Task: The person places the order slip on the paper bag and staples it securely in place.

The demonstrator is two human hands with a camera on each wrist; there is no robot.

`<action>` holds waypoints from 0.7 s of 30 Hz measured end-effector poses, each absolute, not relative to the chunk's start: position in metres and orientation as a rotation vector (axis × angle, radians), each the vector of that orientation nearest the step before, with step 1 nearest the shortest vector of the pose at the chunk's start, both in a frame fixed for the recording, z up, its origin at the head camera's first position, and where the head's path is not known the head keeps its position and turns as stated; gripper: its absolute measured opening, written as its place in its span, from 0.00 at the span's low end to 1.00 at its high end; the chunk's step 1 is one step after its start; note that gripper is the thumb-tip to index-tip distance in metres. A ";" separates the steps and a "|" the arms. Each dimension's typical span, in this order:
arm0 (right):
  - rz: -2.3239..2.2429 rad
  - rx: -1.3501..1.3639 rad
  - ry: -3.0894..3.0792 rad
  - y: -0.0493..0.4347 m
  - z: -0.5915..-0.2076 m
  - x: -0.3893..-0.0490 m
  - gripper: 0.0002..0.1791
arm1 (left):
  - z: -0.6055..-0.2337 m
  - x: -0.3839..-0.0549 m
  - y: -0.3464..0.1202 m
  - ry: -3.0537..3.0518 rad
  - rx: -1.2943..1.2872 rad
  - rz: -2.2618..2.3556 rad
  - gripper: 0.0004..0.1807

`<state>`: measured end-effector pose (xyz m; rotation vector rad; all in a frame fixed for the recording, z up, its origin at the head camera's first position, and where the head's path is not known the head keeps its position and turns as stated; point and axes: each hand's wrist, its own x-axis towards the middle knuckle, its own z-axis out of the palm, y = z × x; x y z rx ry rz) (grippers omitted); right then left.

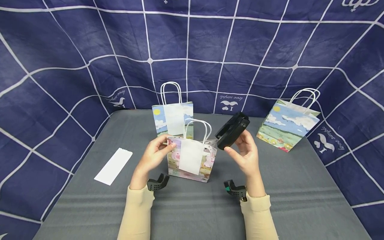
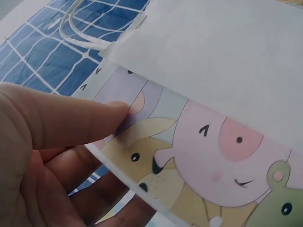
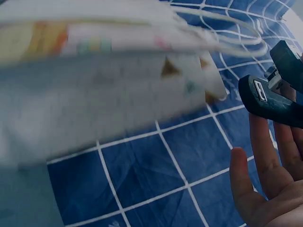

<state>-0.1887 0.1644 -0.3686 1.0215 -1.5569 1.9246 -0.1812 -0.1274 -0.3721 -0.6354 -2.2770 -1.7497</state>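
My left hand (image 1: 153,155) pinches the upper left edge of a small paper gift bag (image 1: 174,163) with a cartoon animal print, thumb on its front. A white paper strip (image 1: 191,156) hangs down the bag's front from the top edge; in the left wrist view a thin staple-like mark shows near the strip's top (image 2: 142,21). My right hand (image 1: 247,156) holds a black stapler (image 1: 232,131) beside the bag's top right corner. Its jaws stand apart in the right wrist view, with no paper between them. White twisted handles (image 1: 207,131) rise from the bag.
Behind stands a landscape-print bag (image 1: 187,115) with a white strip on its front. Another landscape-print bag (image 1: 289,123) leans at the right against the blue checked cloth (image 1: 210,40). A loose white paper strip (image 1: 114,166) lies at left on the grey table (image 1: 192,210).
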 end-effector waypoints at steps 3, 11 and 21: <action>1.929 1.016 -1.577 0.173 -0.370 -0.189 0.33 | -0.380 -0.186 -0.132 -2.222 -0.614 -1.807 0.09; 1.967 0.998 -1.647 0.197 -0.377 -0.186 0.34 | -0.382 -0.188 -0.140 -2.041 -0.607 -1.884 0.05; 2.041 0.973 -1.703 0.224 -0.394 -0.182 0.41 | -0.375 -0.183 -0.152 -1.825 -0.498 -1.969 0.09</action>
